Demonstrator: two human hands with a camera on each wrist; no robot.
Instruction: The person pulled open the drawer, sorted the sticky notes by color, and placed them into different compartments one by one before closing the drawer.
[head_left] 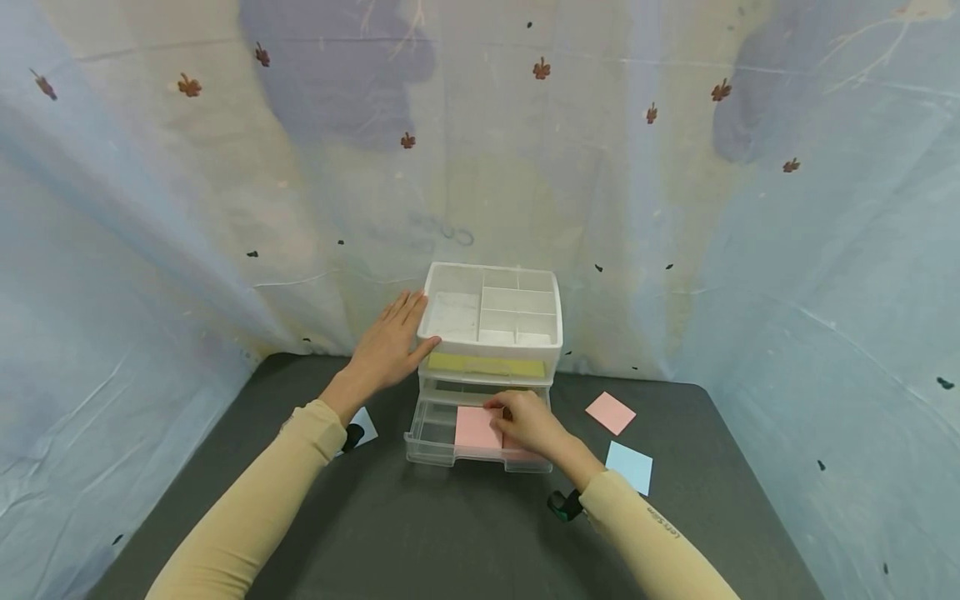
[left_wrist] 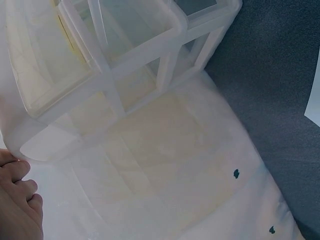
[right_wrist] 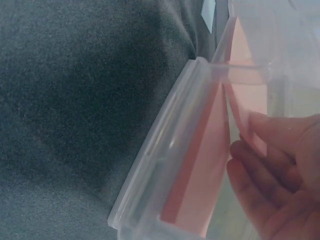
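A small drawer unit of white and clear plastic (head_left: 489, 346) stands with its lowest drawer (head_left: 431, 457) pulled out. My left hand (head_left: 392, 340) rests along the left edge of the unit's top, fingers extended and thumb at the front corner. In the left wrist view, the fingers (left_wrist: 19, 175) are at the unit's edge. My right hand (head_left: 528, 423) reaches into the lowest drawer. Its thumb and fingers pinch a pink paper square (right_wrist: 248, 95), tilted up in the right wrist view. Beside it another pink paper square (head_left: 477, 427) lies in the drawer, toward the left.
On the dark table (head_left: 450, 533), a pink square (head_left: 611, 413) and a light blue square (head_left: 630, 467) lie to the right. Another light blue square (head_left: 366, 427) is partly hidden behind the left wrist. Yellow-green paper (head_left: 487, 364) shows in an upper drawer. A patterned curtain (head_left: 487, 192) hangs close behind.
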